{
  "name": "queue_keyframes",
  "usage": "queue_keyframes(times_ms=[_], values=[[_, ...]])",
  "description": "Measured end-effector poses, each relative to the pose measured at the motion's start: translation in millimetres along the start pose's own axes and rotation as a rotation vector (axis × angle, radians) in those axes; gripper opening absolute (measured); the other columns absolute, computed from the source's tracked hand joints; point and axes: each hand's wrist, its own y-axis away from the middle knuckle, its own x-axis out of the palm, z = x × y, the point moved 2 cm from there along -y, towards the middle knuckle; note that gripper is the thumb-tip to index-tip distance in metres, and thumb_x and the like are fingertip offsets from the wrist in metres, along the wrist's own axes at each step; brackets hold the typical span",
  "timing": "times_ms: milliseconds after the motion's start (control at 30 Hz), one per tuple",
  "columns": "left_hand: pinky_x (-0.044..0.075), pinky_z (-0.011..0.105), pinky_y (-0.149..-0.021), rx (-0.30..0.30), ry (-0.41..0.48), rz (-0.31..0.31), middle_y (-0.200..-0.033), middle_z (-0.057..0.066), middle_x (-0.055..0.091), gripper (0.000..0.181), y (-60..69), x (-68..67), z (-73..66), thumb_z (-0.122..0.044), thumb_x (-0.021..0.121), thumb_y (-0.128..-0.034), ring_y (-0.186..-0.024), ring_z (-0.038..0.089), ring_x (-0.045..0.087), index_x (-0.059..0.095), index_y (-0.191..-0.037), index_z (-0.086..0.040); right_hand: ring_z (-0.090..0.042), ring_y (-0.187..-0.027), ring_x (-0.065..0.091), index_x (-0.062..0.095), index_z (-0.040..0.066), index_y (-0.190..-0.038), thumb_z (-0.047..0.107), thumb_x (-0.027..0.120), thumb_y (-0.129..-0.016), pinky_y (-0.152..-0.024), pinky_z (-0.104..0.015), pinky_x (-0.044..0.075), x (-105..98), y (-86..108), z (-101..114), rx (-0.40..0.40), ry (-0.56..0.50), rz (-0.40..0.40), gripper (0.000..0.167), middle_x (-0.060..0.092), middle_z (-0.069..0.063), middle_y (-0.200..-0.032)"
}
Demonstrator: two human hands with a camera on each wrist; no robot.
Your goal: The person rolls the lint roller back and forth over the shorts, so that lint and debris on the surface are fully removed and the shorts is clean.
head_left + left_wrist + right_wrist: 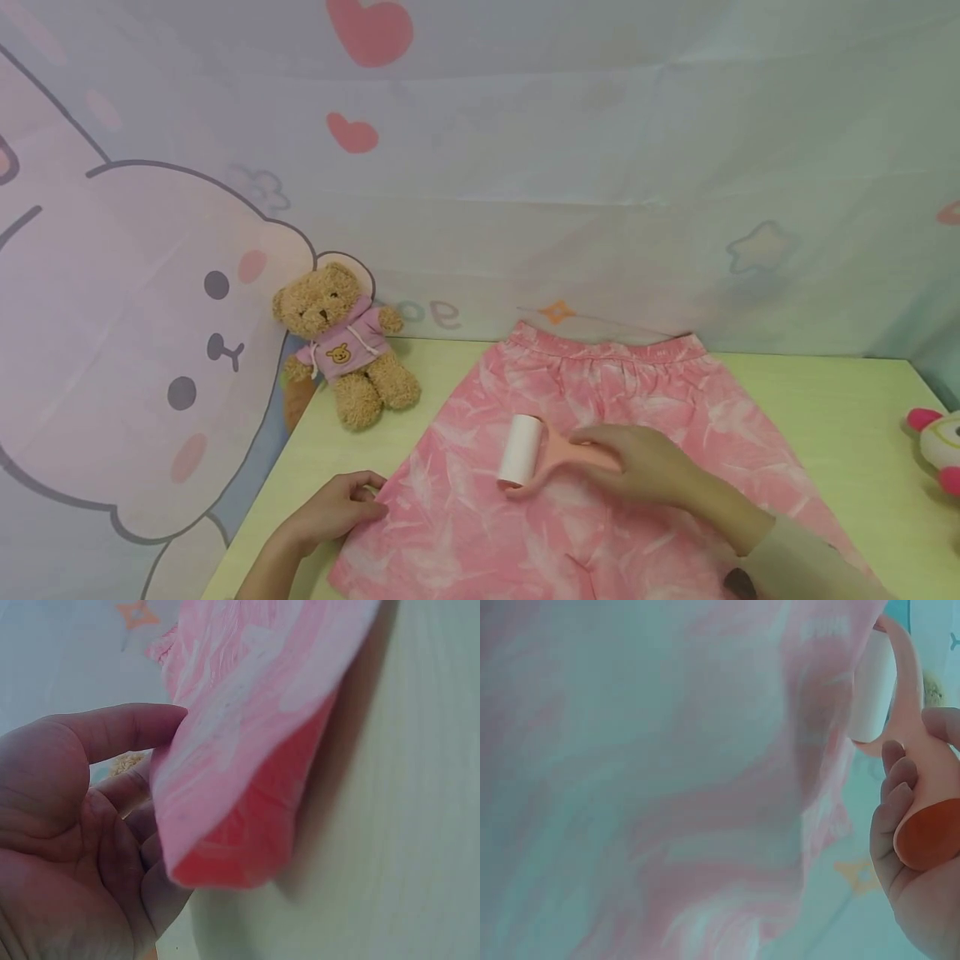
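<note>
A pink and white patterned garment (480,500) with a gathered elastic waistband lies spread out; whether it is shorts or a skirt I cannot tell. My left hand (333,510) pinches its left edge near the hem, thumb on top and fingers behind the cloth (225,750). The hem gapes a little there in the left wrist view. In my right hand (645,462) I grip the peach handle of a lint roller (520,450), fingers curled round it. Its white roll is over the garment's middle, left of that hand. The handle (930,765) also shows in the right wrist view.
A brown teddy bear (348,350) in a pink hoodie sits at the table's back left. Part of a white and pink toy (941,450) shows at the right edge. Behind the pale yellow-green table (847,417) hangs a printed cloth backdrop (525,167).
</note>
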Motion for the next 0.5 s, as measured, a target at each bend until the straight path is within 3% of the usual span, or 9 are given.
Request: queue_keyframes(times_ms=[267, 500], values=[[0.05, 0.032, -0.067, -0.001, -0.004, -0.003, -0.084, 0.005, 0.065, 0.032, 0.2, 0.1, 0.6, -0.013, 0.072, -0.0945, -0.075, 0.018, 0.061, 0.065, -0.121, 0.003, 0.0, -0.096, 0.064, 0.072, 0.037, -0.123, 0.05, 0.071, -0.097, -0.085, -0.038, 0.055, -17.6, 25.2, -21.5, 0.017, -0.007, 0.007, 0.03, 0.069, 0.023, -0.111], [0.05, 0.031, -0.066, 0.007, -0.005, -0.005, -0.083, 0.005, 0.065, 0.031, 1.5, 0.6, -2.2, -0.012, 0.073, -0.0938, -0.075, 0.018, 0.06, 0.066, -0.12, 0.003, 0.002, -0.094, 0.065, 0.073, 0.035, -0.12, 0.037, 0.082, -0.091, -0.082, -0.035, 0.056, -35.1, 47.9, -38.2, 0.002, -0.001, -0.036, 0.03, 0.069, 0.025, -0.11]])
